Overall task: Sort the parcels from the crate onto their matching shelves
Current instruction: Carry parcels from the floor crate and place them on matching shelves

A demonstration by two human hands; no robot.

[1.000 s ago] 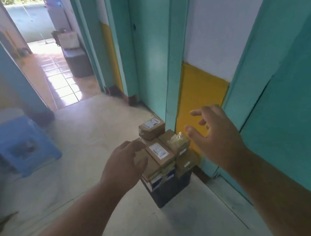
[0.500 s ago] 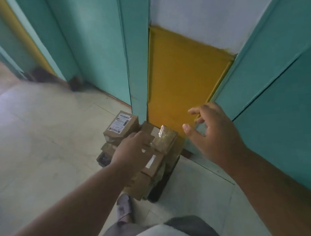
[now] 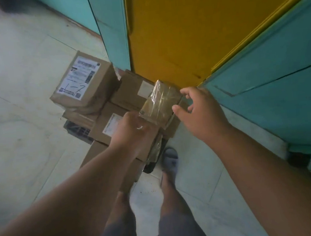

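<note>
Saw dark crate (image 3: 77,130) on pale floor (image 3: 17,112), piled high with cardboard parcels. Tape-wrapped parcel (image 3: 160,103) sat atop pile, just beside yellow wall panel (image 3: 171,30). Left hand (image 3: 133,133) lay at its near edge, fingers curled down over it; whether they gripped it, I could not tell. Right hand (image 3: 197,112) hovered at its right side, fingers spread, holding nothing. Labelled box (image 3: 82,81) topped left of pile. Sandalled foot (image 3: 170,160) stood beside crate.
</note>
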